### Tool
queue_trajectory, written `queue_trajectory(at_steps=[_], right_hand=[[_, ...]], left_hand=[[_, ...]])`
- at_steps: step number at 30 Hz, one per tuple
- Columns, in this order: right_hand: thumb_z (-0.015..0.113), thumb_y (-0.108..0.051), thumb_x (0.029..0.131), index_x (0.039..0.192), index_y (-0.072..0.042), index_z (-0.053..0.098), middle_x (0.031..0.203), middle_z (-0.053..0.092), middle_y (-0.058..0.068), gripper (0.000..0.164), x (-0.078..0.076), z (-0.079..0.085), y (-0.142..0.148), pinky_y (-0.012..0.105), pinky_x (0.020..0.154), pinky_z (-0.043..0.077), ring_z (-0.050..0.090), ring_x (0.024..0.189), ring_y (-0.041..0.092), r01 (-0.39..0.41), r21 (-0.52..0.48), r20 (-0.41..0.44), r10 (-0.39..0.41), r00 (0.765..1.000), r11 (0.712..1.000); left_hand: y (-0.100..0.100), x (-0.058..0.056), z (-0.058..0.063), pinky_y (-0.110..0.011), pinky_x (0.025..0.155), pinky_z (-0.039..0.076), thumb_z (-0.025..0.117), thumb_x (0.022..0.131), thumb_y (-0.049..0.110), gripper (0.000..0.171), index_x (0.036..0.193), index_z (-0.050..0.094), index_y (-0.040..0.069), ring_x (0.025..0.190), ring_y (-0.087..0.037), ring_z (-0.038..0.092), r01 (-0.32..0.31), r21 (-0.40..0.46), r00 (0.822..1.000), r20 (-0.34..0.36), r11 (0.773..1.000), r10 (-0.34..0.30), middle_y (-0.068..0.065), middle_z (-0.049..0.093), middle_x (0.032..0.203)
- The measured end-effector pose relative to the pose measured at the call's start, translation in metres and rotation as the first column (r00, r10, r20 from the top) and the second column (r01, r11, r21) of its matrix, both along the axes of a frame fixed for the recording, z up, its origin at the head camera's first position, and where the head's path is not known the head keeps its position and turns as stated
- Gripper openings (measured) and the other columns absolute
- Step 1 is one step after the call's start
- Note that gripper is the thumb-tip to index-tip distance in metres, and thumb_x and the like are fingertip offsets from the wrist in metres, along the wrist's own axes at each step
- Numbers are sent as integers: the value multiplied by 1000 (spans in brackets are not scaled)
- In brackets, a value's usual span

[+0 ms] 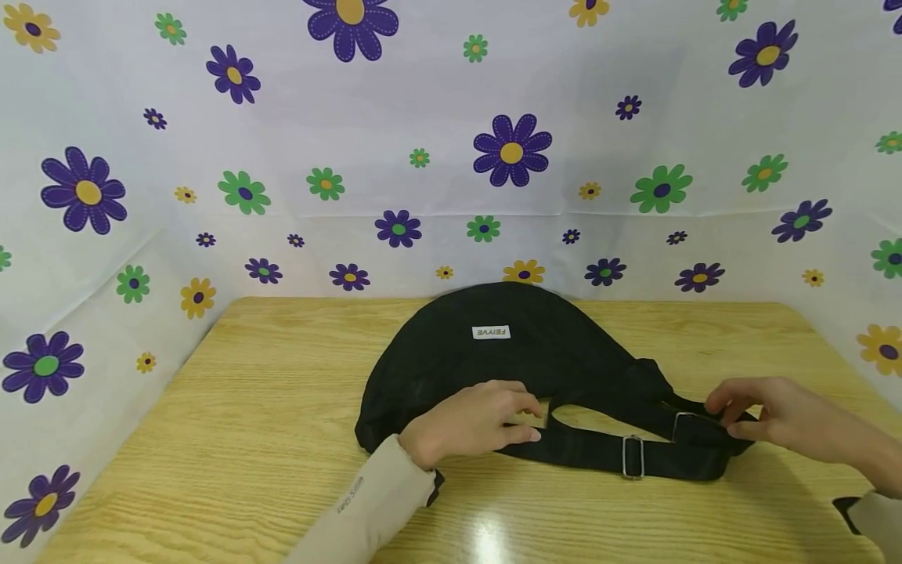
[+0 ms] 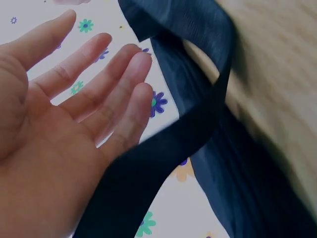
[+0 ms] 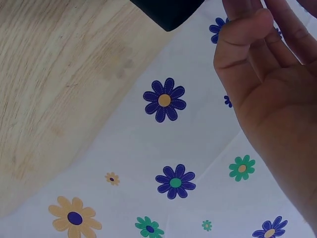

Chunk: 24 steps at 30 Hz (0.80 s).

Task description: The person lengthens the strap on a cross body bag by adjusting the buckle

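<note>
A black waist bag (image 1: 437,352) with a white label (image 1: 491,332) lies on the table, its curved edge away from me. Its black strap (image 1: 592,453) loops along the near side, with a metal slider (image 1: 633,457) on it. My left hand (image 1: 479,419) hovers over the strap's left part. In the left wrist view the strap (image 2: 163,153) runs past the palm of that hand (image 2: 74,99), whose fingers are loosely extended. At the strap's right end, my right hand (image 1: 782,411) pinches the black webbing between thumb and fingers, beside a second metal ring (image 1: 678,427).
The light wooden table (image 1: 247,439) carries the bag on its right half. White cloth with printed flowers (image 1: 395,141) hangs behind the table and along both sides. In the right wrist view, the table edge (image 3: 94,144) meets this cloth.
</note>
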State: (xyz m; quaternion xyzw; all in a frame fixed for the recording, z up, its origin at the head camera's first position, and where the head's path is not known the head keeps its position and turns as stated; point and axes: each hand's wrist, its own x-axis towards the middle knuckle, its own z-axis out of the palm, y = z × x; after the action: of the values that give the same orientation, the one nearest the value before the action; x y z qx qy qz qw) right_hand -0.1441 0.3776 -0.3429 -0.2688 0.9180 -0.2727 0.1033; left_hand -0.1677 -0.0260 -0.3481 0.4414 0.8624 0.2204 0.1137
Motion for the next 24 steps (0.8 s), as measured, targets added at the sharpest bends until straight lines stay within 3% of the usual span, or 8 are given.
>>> queue_trajectory(at_steps=[7,13,18,21,24], right_hand=[[71,13,84,106,4,66,97,66,1,24,-1,-4,2,27,59,50,59,82,-2,17,48,8,-17,1000,999],[72,15,78,101,2,68,92,66,-2,27,-1,-14,1,28,60,51,55,74,0,18,148,-54,-11,998,989],[74,14,76,95,-2,70,83,63,-8,25,2,-20,-2,28,57,49,52,69,0,51,186,-122,-28,992,981],[76,13,76,93,1,71,83,65,-5,22,3,-21,0,28,58,50,54,69,2,72,199,-155,-42,987,977],[77,14,77,93,5,72,85,69,1,19,2,-21,3,28,59,52,58,70,5,109,218,-172,-72,983,970]], left_hand=[[11,2,-7,-16,89,46,68,100,27,33,129,69,12,109,-5,59,-6,-88,1000,17,996,7,4,64,121],[19,2,-13,-13,72,45,79,91,25,39,127,71,13,77,1,58,-4,-163,1000,-28,987,0,11,65,85],[20,4,-17,-13,66,43,81,88,27,22,109,77,18,66,4,54,13,-196,998,-58,981,-25,16,60,72],[16,4,-19,-13,61,40,80,89,27,9,95,77,20,64,4,51,29,-200,995,-83,979,-47,16,58,73],[9,2,-20,-15,57,37,80,90,25,9,86,74,19,60,1,47,26,-190,993,-105,981,-47,15,54,71]])
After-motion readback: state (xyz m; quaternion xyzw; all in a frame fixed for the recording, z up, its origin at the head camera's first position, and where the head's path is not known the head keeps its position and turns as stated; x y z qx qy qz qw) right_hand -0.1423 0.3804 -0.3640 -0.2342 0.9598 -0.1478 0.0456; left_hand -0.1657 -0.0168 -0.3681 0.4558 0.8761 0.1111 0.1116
